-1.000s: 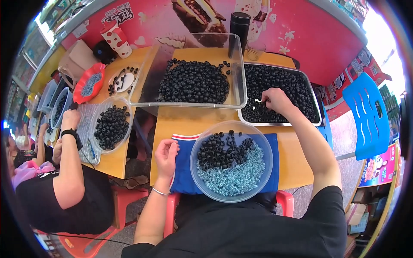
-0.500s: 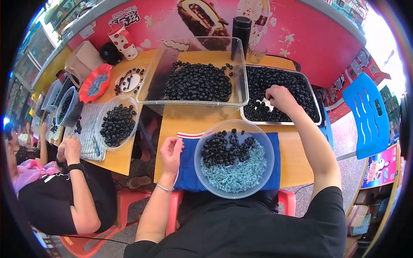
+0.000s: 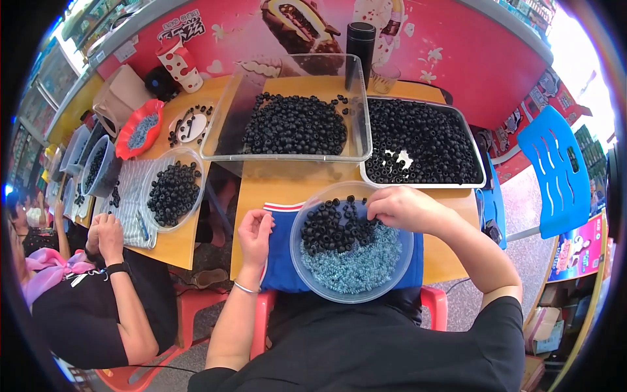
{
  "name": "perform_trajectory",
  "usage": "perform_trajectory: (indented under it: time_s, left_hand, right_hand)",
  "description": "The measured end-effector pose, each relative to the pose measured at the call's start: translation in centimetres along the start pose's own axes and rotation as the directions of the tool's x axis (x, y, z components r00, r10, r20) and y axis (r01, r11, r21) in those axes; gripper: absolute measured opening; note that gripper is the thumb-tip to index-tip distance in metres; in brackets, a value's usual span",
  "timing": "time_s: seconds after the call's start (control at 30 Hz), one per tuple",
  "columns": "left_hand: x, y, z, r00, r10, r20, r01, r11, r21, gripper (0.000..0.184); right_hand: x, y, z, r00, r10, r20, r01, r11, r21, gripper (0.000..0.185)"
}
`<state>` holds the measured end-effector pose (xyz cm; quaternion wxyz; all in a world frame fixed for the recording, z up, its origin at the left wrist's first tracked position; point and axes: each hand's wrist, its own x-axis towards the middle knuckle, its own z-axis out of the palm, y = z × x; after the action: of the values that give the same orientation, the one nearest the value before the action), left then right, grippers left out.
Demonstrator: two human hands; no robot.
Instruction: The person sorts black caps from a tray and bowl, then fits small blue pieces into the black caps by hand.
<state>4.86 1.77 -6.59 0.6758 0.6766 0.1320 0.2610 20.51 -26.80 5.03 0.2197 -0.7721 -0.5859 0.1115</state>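
In front of me, a round clear plastic bowl (image 3: 356, 298) rests on a folded blue cloth (image 3: 279, 271). Black ring-like pieces (image 3: 328, 230) fill its upper left, beside many small pale-blue translucent pieces (image 3: 353, 266). Over the bowl's upper right, my right hand (image 3: 406, 208) has its fingers pinched together near the black pieces; whatever lies between the fingertips is hidden. My left hand (image 3: 253, 234), with a bangle at the wrist, hovers left of the bowl, thumb and fingers curled together. I cannot make out anything in it.
Behind the bowl stand a large clear bin (image 3: 287, 158) and a white tray (image 3: 424, 185), both holding black pieces. A dark flask (image 3: 360, 52) and a glass (image 3: 384, 78) are at the back. At left, a co-worker's hands (image 3: 106, 235) are beside another bowl (image 3: 196, 212).
My right hand has left the white tray and come down and toward me to the bowl's upper right. My left hand has barely moved.
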Motion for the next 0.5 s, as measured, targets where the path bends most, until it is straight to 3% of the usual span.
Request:
perform_trajectory:
  time_s: [0.1, 0.2, 0.27, 0.33, 0.5]
  left_hand:
    - [0.0, 0.1, 0.0, 1.000, -0.006, 0.010, 0.006, 1.000, 0.002, 0.012]
    - [0.0, -0.3, -0.2, 1.000, 0.004, 0.007, -0.005, 1.000, 0.008, 0.011]
    - [0.0, -0.2, -0.1, 1.000, 0.001, 0.011, -0.001, 1.000, 0.010, 0.011]
    - [0.0, -0.1, -0.2, 1.000, 0.000, 0.012, 0.000, 1.000, 0.003, 0.010]
    - [0.0, -0.3, -0.2, 1.000, -0.004, 0.005, 0.004, 1.000, 0.000, 0.010]
  right_hand:
    - [0.2, 1.8, -1.0, 0.991, 0.039, -0.125, -0.034, 0.998, 0.046, 0.011]
    - [0.5, 5.3, -3.2, 0.924, 0.204, -0.324, -0.199, 0.979, 0.048, 0.012]
    - [0.4, 8.6, -4.0, 0.849, 0.357, -0.390, -0.402, 0.915, -0.038, 0.013]
    - [0.1, 11.3, -4.0, 0.792, 0.450, -0.413, -0.535, 0.837, -0.115, 0.014]
    - [0.0, 15.4, -2.8, 0.752, 0.553, -0.358, -0.656, 0.679, -0.329, 0.016]
